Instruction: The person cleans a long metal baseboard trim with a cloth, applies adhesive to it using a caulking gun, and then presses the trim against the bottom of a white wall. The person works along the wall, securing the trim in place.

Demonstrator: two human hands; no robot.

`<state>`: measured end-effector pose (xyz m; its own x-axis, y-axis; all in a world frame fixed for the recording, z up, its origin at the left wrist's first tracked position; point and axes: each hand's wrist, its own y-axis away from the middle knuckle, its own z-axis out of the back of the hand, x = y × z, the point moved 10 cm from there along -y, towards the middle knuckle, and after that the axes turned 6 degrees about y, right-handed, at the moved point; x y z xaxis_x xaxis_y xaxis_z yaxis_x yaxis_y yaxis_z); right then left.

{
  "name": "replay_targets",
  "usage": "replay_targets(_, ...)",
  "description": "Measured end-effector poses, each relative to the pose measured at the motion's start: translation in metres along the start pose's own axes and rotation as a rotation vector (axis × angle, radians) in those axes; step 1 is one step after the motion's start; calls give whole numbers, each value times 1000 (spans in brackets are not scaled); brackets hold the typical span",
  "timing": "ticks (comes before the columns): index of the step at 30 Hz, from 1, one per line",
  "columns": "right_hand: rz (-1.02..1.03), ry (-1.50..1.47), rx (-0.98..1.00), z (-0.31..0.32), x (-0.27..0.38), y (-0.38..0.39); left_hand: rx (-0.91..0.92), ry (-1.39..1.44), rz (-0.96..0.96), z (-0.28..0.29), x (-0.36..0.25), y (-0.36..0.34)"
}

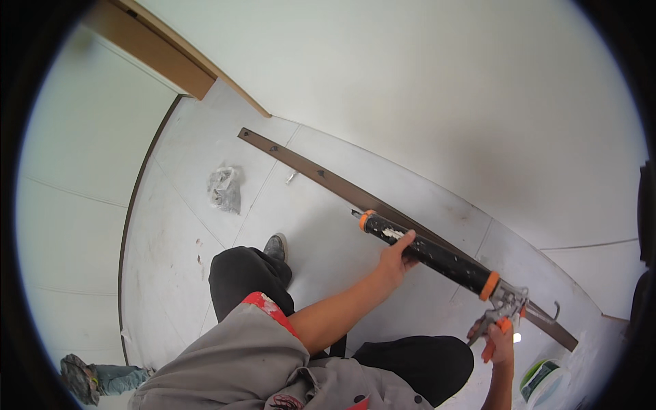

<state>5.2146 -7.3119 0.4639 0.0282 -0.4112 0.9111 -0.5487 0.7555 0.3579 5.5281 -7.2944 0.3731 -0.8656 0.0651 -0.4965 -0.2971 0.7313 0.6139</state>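
Note:
A long black caulking gun with orange collars lies across both my hands, its nozzle end toward the upper left. My left hand grips the barrel near its front, thumb along the side and fingers partly hidden beneath. Around the orange handle and trigger at the rear, my right hand is closed. Under and beyond the gun a long brown strip of skirting board lies on the floor along the wall. Several dark dabs sit on its far part; the gun hides part of its near half.
A crumpled clear plastic bag and a small white piece lie on the pale tiled floor. At lower right stands a white and green bucket. Dark bundled cloth rests at lower left. A brown door frame is at upper left.

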Motion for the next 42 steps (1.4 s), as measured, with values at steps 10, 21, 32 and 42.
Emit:
replay_targets(10,-18,-199,-172,10,-31,54,35,-171,96,-21,40,-2)
replay_targets(21,-44,-139,-226,8,-31,58,106,-260,143,-27,48,-11)
replay_targets(32,-311,369,-152,-11,47,78,151,-31,124,-44,42,6)
replay_targets(42,-80,-259,-574,57,-38,236,119,-302,394,-68,177,78)
